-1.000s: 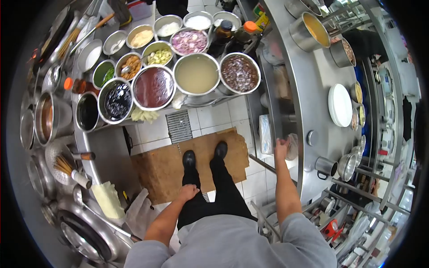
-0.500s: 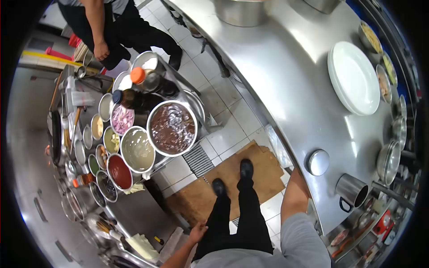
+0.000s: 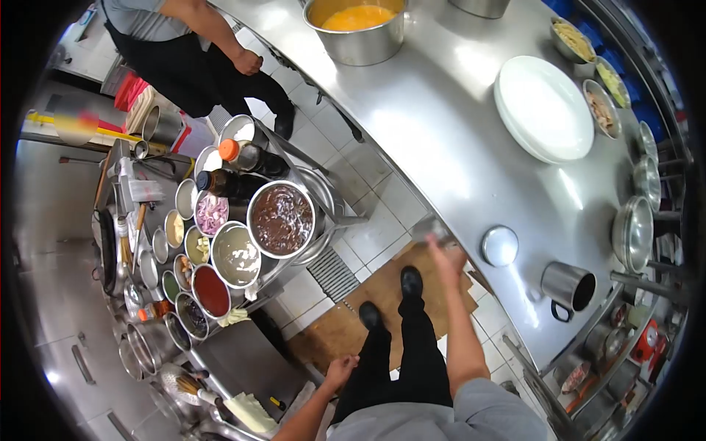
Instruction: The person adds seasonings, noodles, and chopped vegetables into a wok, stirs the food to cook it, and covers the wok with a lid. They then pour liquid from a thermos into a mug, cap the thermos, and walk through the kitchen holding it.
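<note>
My right hand (image 3: 447,259) reaches out beside the steel counter's edge, over the brown floor mat (image 3: 412,294). Its fingers are closed on a blurred, see-through thing (image 3: 430,229) that I cannot make out clearly. Low beside my leg, my left hand (image 3: 342,371) hangs with curled fingers and nothing visible in it. On the counter (image 3: 441,140) near my right hand are a round metal lid (image 3: 500,245) and a steel mug (image 3: 568,288). White oval plates (image 3: 544,110) lie farther up.
To the left stand bowls of sauces, including a dark one (image 3: 282,220) and a red one (image 3: 211,290), beside dark bottles (image 3: 261,160). A co-worker (image 3: 184,59) stands at upper left, one hand hanging. A pot of orange liquid (image 3: 355,33) sits at the counter's top.
The view has turned toward the counter, and the co-worker has come into sight. My right hand has come out from below the counter's edge with the see-through thing. My left hand stays low.
</note>
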A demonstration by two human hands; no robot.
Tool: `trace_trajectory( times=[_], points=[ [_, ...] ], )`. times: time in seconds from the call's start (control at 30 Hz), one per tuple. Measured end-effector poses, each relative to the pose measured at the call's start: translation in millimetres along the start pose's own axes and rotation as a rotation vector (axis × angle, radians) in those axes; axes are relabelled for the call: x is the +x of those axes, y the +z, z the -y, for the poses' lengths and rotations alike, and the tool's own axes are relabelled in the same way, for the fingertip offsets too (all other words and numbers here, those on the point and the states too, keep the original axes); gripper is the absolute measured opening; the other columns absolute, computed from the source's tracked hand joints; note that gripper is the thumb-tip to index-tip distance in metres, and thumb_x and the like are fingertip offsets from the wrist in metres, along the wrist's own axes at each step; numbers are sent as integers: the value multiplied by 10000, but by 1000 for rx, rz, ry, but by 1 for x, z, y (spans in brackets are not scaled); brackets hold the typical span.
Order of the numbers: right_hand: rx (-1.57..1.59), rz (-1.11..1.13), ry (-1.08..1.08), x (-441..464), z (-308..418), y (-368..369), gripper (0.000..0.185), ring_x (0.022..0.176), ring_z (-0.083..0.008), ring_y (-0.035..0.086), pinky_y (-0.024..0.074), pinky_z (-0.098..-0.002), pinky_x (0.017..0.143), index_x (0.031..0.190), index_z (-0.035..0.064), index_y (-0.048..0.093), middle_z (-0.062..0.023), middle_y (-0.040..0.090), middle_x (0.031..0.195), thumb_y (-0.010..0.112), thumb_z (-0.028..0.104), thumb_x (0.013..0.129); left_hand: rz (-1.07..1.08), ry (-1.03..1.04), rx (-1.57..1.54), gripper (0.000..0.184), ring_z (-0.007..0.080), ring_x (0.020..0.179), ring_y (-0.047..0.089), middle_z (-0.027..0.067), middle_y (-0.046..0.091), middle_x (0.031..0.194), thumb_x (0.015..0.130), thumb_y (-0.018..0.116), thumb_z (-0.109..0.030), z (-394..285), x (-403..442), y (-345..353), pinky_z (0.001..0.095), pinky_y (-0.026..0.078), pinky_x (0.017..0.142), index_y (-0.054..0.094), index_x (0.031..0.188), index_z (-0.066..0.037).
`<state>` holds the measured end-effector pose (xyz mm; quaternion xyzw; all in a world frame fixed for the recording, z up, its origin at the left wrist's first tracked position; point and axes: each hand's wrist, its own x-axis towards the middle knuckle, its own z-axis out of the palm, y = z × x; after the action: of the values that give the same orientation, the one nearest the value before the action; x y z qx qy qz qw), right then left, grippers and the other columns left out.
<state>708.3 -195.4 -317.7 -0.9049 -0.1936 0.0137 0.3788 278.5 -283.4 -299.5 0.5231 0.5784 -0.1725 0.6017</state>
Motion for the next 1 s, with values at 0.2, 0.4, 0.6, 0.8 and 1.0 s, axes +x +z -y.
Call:
trace_trajectory(
  times=[0.2, 0.4, 0.6, 0.8, 1.0],
  points=[
    [618, 718, 32, -132, 81, -92, 860, 1109, -263, 606, 443, -377, 1001, 1321, -8, 442, -130, 625, 1197, 906, 243, 641, -62, -162, -815, 718, 370, 1242, 528, 157, 493, 1426, 957, 472, -602, 6, 2, -8, 555, 438, 982, 356, 1488, -134],
    [1196, 960, -162, -160, 200, -268, 1165, 1326, -246, 430, 322, -377, 1110, 1510, 3, 224, -166, 456, 1407, 924, 314, 633, 756, 112, -1238, 745, 353, 1367, 406, 137, 419, 1487, 972, 375, -638, -165, -167, -43, 606, 350, 1084, 298, 1512, -131],
    [903, 952, -313, -179, 206, -350, 1249, 1352, -252, 387, 313, -377, 1112, 1510, -17, 211, -178, 423, 1430, 899, 517, 615, 216, 842, -800, 943, 299, 1318, 467, 137, 424, 1474, 865, 444, -760, -219, -260, -21, 419, 397, 1088, 302, 1496, -74],
    [1326, 1666, -55, -170, 216, -397, 1365, 1313, -212, 414, 356, -356, 1077, 1518, -13, 216, -132, 418, 1440, 798, 760, 555, 628, 1690, -586, 882, 378, 1111, 607, 246, 521, 1294, 724, 825, -523, -368, -383, -75, 525, 526, 926, 463, 1344, -10],
    [821, 933, -600, -155, 211, -457, 1231, 1323, -258, 439, 358, -378, 1088, 1514, -12, 224, -184, 437, 1435, 884, 513, 617, 641, 1876, -116, 361, 305, 908, 668, 187, 642, 1017, 690, 816, -122, -418, -415, -65, 466, 547, 879, 656, 990, -1]
  ],
)
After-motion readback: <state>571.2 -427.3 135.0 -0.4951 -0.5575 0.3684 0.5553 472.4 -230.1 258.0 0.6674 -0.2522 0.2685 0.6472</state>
